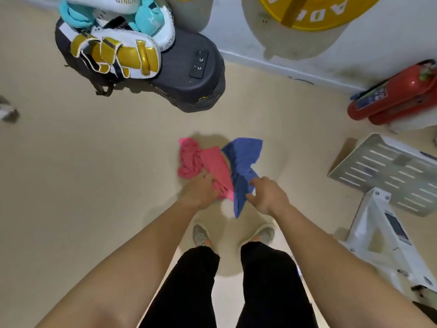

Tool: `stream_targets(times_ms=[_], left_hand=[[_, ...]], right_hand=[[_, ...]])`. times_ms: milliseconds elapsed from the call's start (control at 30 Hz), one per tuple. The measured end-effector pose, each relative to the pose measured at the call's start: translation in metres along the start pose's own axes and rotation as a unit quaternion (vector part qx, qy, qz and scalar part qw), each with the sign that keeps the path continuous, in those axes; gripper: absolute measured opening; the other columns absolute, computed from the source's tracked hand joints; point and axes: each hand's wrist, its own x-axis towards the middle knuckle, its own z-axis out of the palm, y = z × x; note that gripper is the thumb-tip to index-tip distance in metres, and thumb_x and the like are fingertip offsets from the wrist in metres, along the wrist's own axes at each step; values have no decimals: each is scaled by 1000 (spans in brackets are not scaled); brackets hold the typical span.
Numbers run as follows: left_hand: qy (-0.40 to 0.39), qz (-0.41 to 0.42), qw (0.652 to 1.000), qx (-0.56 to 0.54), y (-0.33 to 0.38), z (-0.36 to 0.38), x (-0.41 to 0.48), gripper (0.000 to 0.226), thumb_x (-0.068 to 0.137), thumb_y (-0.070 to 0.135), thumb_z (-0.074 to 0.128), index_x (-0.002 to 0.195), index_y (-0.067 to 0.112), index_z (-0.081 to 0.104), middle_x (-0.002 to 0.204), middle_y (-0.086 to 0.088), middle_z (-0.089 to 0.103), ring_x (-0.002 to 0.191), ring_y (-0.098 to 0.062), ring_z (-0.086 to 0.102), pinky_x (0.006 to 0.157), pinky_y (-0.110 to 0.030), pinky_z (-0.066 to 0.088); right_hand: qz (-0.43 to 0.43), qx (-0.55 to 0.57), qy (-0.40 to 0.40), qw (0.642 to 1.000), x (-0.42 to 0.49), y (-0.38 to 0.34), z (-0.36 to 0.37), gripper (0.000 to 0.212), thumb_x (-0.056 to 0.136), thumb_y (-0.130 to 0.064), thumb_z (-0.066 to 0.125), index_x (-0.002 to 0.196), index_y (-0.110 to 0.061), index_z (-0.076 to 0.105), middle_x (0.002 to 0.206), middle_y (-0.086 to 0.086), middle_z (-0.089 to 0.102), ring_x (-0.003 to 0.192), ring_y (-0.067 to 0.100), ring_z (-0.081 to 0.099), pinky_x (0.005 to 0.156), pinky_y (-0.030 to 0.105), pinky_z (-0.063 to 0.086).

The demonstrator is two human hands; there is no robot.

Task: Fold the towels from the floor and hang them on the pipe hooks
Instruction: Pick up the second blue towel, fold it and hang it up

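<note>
On the beige floor [94, 166], just ahead of the person's grey shoes [199, 236], a crumpled pink cloth towel [212, 162] and a blue cloth towel [243, 157] lie side by side, touching. The left hand [201, 191] has its grip clamped on the pink towel's near end. The right hand [268, 196] has its grip pinched on the blue towel's near edge. A red fire extinguisher [397, 95] lies well apart by the wall.
</note>
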Motion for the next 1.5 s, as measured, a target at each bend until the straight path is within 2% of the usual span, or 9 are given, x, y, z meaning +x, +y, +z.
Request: stream_targets(times_ms=[267,367,467,633,833,1067,1300,1400,1500], left_hand=[[-43,22,999,16,-53,147,146,36,89,34,58,114,8,61,125,-14,58,107,-31,60,88,-39,48],[-68,44,996,34,-66,216,216,34,97,26,55,128,11,57,131,-7,57,117,-26,55,94,-32,34],[-45,46,998,6,-79,289,294,37,93,23,56,129,14,54,128,-9,59,116,-30,56,95,-37,42],[39,102,994,-2,-92,377,409,36,93,20,59,129,21,62,126,-7,53,111,-28,51,95,-39,45],[77,136,985,76,-107,427,483,38,91,35,67,126,24,60,120,-3,53,108,-27,49,91,-38,45],[31,121,992,1,-95,395,420,6,94,26,59,97,21,61,93,0,66,88,-24,57,76,-44,49],[-7,115,992,-56,-58,274,237,11,94,22,56,93,14,64,84,-3,68,77,-26,62,68,-44,50],[-14,141,987,-70,-27,193,159,16,93,23,59,94,15,73,86,0,72,76,-20,62,66,-20,45],[-21,179,982,-49,9,109,84,14,93,19,62,81,20,70,76,3,67,70,-18,57,57,-16,36]], right_hand=[[88,86,5,992,139,80,157,47,95,-36,50,139,-19,50,131,8,52,112,29,57,88,44,53],[91,112,18,989,213,120,222,40,96,-31,48,132,-16,53,128,10,54,107,31,58,84,42,52],[96,122,40,987,293,159,280,33,93,-22,45,123,-17,57,129,10,54,102,32,58,77,39,50],[111,35,86,990,411,210,342,55,91,-17,45,146,-21,42,147,7,41,121,36,49,95,46,45],[65,-29,151,986,484,241,376,28,86,-25,57,112,-19,62,112,6,64,101,33,57,80,39,42],[45,8,80,996,416,225,341,22,88,-29,51,69,-25,62,74,-2,63,75,26,58,61,32,38],[-13,-2,61,998,228,146,254,26,97,-39,52,105,-20,69,122,0,54,103,28,47,79,41,49],[-27,10,70,997,145,106,194,28,97,-42,54,106,-20,69,132,-3,51,111,27,46,85,41,50],[-29,28,100,994,62,69,127,29,96,-41,55,113,-21,69,138,-2,51,118,28,47,90,40,50]])
